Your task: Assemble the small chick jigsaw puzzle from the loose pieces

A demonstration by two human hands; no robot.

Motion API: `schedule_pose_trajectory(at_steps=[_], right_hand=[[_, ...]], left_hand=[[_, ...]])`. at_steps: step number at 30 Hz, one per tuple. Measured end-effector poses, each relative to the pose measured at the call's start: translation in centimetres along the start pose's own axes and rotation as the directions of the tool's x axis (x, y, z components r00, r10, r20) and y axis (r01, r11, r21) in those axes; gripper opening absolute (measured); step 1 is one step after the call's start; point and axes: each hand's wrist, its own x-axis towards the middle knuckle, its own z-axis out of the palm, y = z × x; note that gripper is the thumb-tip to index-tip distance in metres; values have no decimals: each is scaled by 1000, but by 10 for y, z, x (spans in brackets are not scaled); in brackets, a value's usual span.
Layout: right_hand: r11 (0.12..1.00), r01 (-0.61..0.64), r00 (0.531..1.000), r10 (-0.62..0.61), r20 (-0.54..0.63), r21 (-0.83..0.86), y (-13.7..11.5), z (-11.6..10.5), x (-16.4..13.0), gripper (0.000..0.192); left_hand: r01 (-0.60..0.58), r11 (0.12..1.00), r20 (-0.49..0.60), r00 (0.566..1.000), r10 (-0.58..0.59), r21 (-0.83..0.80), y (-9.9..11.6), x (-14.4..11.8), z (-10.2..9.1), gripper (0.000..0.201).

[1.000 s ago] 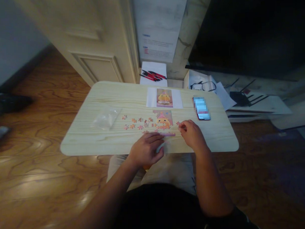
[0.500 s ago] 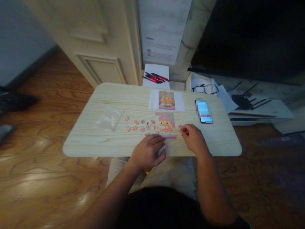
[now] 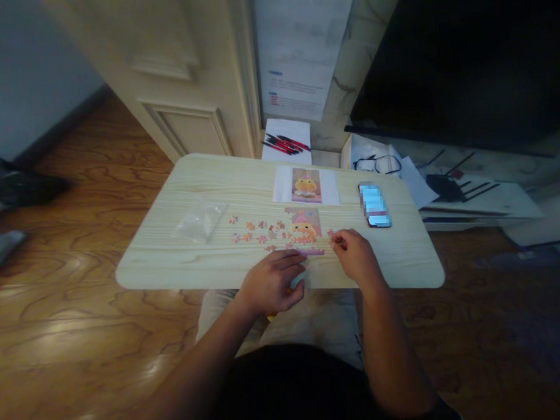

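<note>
A part-built jigsaw puzzle (image 3: 302, 226) of a yellow duck lies on the pale wooden table (image 3: 171, 263). Several loose pieces (image 3: 257, 231) are scattered left of it. My left hand (image 3: 271, 282) rests at the table's near edge, fingers curled, just below the pink bottom strip (image 3: 309, 252) of the puzzle. My right hand (image 3: 357, 258) is right of the puzzle, its fingertips pinched on a small piece (image 3: 332, 235). A printed reference picture (image 3: 305, 185) of the duck lies behind the puzzle.
A phone (image 3: 374, 205) lies right of the puzzle. A clear plastic bag (image 3: 200, 218) sits on the table's left part. Behind the table are red and black pens (image 3: 285, 142) on paper, glasses (image 3: 377, 164), a cream door (image 3: 183, 66) and a dark screen (image 3: 463, 63).
My left hand has slid slightly back toward the table's near edge. My right hand stays pinched by the puzzle's right side. The camera shifted a little.
</note>
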Motion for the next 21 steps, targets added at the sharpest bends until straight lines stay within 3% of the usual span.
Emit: schedule_pose_trajectory(at_steps=[21], right_hand=[[1000, -20, 1000, 21, -10, 23, 3, 3, -1, 10]], left_hand=[[-13, 997, 64, 998, 17, -73, -1, -4, 2, 28]])
